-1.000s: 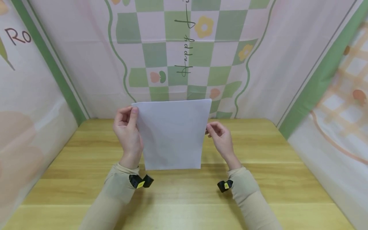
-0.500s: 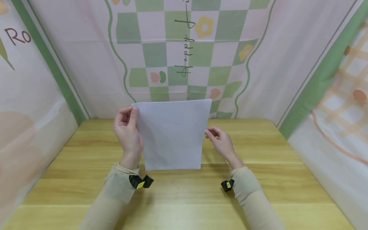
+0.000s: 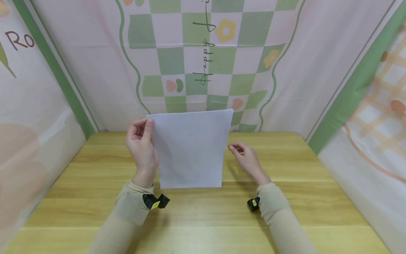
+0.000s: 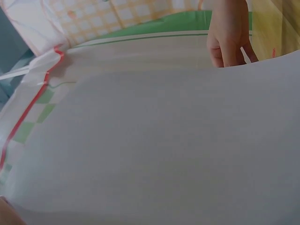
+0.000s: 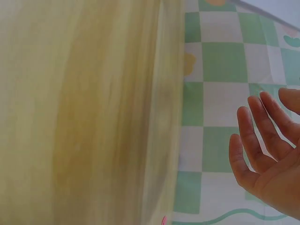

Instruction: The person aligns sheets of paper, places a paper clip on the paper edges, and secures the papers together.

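Note:
A blank white sheet of paper [image 3: 191, 150] is held up over the table in the head view, its face toward me. My left hand [image 3: 141, 153] pinches it at the upper left corner, thumb in front. Just off the sheet's right edge is my right hand [image 3: 245, 157], fingers loosely bent with nothing in them. The right wrist view shows the spread fingers of that right hand [image 5: 267, 145], with a corner of the paper [image 5: 276, 11] at the top. In the left wrist view the paper [image 4: 154, 145] fills most of the frame, and the right hand [image 4: 229, 35] appears beyond its edge.
A wooden table [image 3: 196, 229] lies beneath both hands. Behind it hangs a green-and-white checked cloth [image 3: 196, 60] with lettering, and printed cloths stand at the left [image 3: 35, 141] and right [image 3: 374, 123]. Small black cameras [image 3: 155, 201] are strapped to the wrists.
My right hand has shifted down and slightly right, from the paper's right edge to a small gap beside it. The left hand and the paper stay nearly still.

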### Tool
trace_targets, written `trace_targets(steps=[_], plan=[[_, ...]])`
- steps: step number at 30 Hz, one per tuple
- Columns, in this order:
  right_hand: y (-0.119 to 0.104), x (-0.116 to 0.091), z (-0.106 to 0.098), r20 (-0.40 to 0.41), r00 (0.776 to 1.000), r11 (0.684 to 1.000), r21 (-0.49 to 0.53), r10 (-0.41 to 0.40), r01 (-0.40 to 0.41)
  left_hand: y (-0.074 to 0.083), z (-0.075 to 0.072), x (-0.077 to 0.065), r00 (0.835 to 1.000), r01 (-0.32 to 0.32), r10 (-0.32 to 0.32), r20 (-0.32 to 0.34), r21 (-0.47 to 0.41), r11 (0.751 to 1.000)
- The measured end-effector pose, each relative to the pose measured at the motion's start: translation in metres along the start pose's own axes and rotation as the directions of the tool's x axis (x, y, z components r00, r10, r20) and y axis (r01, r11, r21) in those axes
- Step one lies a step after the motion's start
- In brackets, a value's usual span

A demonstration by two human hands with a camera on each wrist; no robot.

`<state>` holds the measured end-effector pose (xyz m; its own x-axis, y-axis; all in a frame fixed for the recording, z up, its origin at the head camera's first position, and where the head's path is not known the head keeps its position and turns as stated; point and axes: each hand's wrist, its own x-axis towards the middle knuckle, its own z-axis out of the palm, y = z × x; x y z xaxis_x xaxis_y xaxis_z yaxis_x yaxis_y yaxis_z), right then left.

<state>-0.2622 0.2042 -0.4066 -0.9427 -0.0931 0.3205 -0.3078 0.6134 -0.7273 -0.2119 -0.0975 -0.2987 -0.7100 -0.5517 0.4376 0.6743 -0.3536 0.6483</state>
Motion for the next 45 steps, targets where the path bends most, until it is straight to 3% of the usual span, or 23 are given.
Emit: trace_targets(steps=[21, 35, 45], plan=[[0.028, 0.003, -0.018, 0.042, 0.998, 0.994, -0.097, 0.05, -0.046, 0.002, 0.001, -0.001, 1.0, 0.0, 0.0, -0.005, 0.011, 1.0], [0.045, 0.003, -0.032, 0.023, 0.992, 0.988, -0.098, 0.123, -0.12, 0.0, 0.001, -0.001, 1.0, -0.004, 0.004, 0.006, 0.022, 1.0], [0.053, 0.003, -0.039, -0.022, 0.993, 0.982, -0.146, 0.116, -0.118, 0.0, 0.0, -0.002, 1.0, -0.01, 0.009, 0.021, 0.028, 1.0]])
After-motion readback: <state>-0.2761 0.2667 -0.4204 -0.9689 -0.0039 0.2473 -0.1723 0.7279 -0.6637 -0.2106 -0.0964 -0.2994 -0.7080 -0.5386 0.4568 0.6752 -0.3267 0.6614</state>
